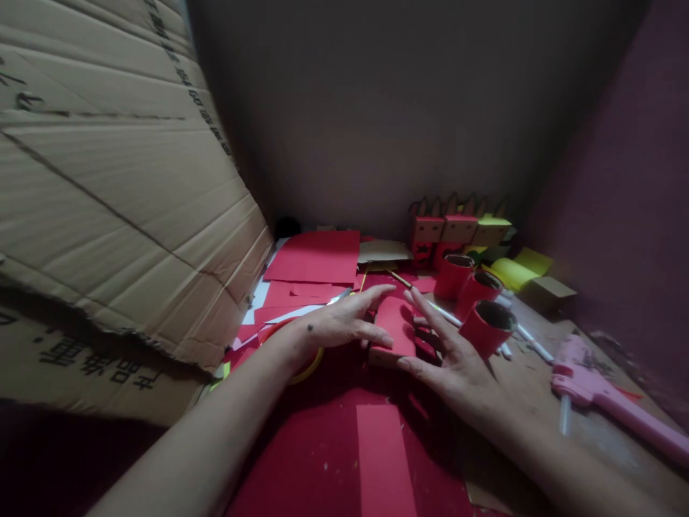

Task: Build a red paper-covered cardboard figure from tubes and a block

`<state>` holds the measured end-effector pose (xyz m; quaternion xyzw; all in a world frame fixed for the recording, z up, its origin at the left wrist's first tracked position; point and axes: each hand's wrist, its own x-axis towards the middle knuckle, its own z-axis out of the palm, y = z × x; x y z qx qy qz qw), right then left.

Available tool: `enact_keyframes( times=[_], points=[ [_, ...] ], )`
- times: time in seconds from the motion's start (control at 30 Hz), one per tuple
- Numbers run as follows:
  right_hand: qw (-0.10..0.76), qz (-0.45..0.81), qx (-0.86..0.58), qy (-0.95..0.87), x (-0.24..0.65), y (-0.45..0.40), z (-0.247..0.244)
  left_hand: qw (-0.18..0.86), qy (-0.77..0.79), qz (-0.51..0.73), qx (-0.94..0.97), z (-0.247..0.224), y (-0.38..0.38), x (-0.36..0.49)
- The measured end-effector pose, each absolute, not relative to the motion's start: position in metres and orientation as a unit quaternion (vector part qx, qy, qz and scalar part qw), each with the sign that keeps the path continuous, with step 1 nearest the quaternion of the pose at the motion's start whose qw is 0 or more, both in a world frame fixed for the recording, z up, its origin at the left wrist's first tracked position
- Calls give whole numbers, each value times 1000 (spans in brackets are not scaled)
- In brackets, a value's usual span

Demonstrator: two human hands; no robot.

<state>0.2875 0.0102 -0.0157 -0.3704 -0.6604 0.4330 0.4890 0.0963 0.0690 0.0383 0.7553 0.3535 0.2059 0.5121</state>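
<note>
Head view: the left hand is spread at the box's left side, its thumb lying over the red top. The right hand is spread at the right side, thumb at the near edge, index finger by the far corner. Neither is clenched; how firmly the fingers bear cannot be told. The box lies between them on the table, red face up, bare cardboard edge toward the wearer.

The step in hand appears to be settling the red covering. Recommended method: brace both sides evenly, press from the centre outward, and keep the edges square. Caution: heavy thumb pressure may dent the card.

Nearer the wearer lies a red strip; keep it flat and uncreased. A ring sits beneath the left forearm; avoid dragging it. To the right stand three tubes, with the glue gun beyond; keep the forearm clear of its nozzle.
</note>
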Motion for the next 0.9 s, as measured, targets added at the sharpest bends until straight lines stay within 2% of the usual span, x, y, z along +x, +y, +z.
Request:
enact_keyframes(
  times=[0.4,0.9],
  points=[
    [456,364,-418,-697,291,9,-16,541,398,206,711,33,72,97],
    [468,403,-422,-664,287,7,-13,596,388,182,679,37,75,87]
  ],
)
